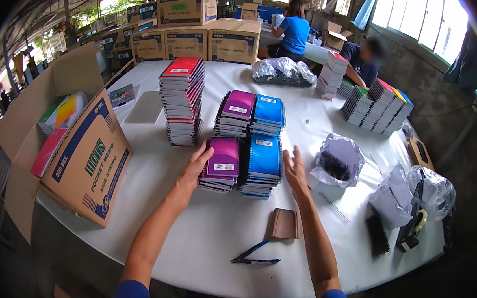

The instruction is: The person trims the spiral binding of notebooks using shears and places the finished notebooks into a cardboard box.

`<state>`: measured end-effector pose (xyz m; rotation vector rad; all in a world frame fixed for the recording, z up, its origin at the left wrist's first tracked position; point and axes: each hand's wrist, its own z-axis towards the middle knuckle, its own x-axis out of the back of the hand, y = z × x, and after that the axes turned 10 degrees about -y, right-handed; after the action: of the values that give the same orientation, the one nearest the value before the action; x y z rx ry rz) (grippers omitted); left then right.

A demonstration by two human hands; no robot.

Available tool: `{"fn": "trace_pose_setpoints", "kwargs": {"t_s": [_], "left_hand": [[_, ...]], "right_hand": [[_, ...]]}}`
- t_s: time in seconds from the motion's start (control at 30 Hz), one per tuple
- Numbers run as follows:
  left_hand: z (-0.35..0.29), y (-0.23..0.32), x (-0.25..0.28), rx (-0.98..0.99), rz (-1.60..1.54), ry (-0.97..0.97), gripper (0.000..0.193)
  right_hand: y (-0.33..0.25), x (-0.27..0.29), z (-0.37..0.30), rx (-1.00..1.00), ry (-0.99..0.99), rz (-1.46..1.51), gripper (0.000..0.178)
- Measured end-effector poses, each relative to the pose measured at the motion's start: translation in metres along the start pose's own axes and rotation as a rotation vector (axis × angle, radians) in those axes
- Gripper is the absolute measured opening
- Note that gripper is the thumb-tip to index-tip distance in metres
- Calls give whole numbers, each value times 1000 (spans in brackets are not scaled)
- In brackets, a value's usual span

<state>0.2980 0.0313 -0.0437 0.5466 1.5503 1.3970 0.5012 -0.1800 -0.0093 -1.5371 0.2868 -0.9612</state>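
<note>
Flanking the two short stacks nearest the person, both hands stood open on the white worktop (214,226). The left hand (196,165) lay with its fingers apart and stretched flat against the left edge of the purple notebook stack (221,170), touching it. The right hand (295,171) was raised just right of the blue notebook stack (263,165), fingers spread and gripping nothing; whether it touched the covers could not be told.

Taking the blue stack as the mark: the purple stack sat tight against its left side, and behind the pair stood another purple-and-blue pair (251,115), a narrow strip of bare top between. Further behind and to the left rose a tall red-topped stack (181,100). Right of the blue stack, close by the right hand, lay an open bag of black spiral bindings (338,160), so the room on that side was tight. A loose wire coil (333,207) lay to the front right. In front of the blue stack were a small brown pad (285,223) and blue-handled pliers (255,254), the pliers near the worktop's front edge. The widest bare surface lay to the left front, running up to a tilted cardboard carton (87,161) that overhung the worktop's left rim.
</note>
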Motion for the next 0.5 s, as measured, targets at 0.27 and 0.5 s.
{"fn": "trace_pose_setpoints", "kwargs": {"t_s": [0.27, 0.5], "left_hand": [[-5, -14, 28, 34, 2, 42, 92], [-81, -58, 35, 80, 1623, -3, 94]], "right_hand": [[8, -43, 5, 161, -237, 100, 71], [48, 2, -63, -19, -176, -108, 65]]}}
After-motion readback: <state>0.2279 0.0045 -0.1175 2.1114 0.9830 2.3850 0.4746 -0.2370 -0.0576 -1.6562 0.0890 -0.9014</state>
